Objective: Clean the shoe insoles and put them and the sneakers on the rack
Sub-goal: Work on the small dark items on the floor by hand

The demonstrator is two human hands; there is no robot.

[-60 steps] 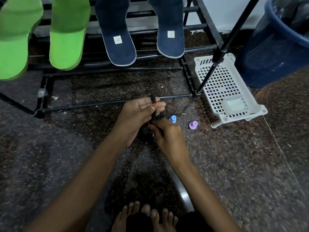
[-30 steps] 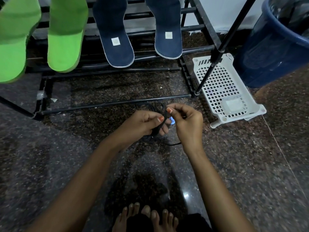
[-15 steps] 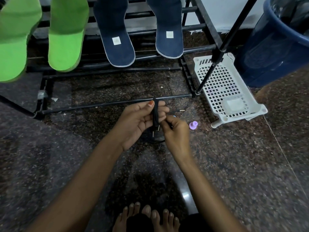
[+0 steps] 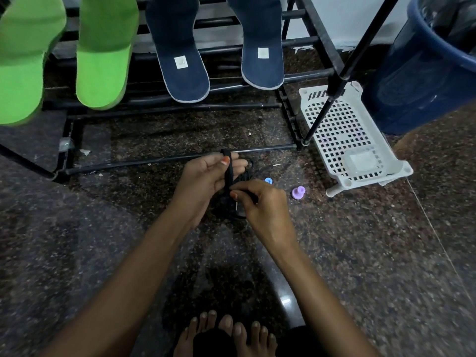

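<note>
Two green insoles [image 4: 103, 52] and two navy insoles [image 4: 180, 52] lean on the bars of the black rack [image 4: 304, 76]. In front of the rack, low over the floor, my left hand [image 4: 206, 181] holds a folded bundle of black shoelace [image 4: 228, 171] upright between thumb and fingers. My right hand [image 4: 260, 204] pinches the loose lace end just below and to the right of that bundle. More black lace lies on the floor under my hands. No sneakers are in view.
A white perforated plastic tray [image 4: 345, 135] lies right of the rack, under a black slanted pole [image 4: 342, 73]. A blue bucket [image 4: 422, 70] stands at top right. A small blue cap [image 4: 268, 180] and a purple cap [image 4: 298, 193] lie on the speckled granite floor. My bare feet [image 4: 226, 333] are at the bottom.
My right hand has been circling the lace bundle in my left hand, going up to the right and back down. It now sits slightly lower and right, uncovering the blue cap.
</note>
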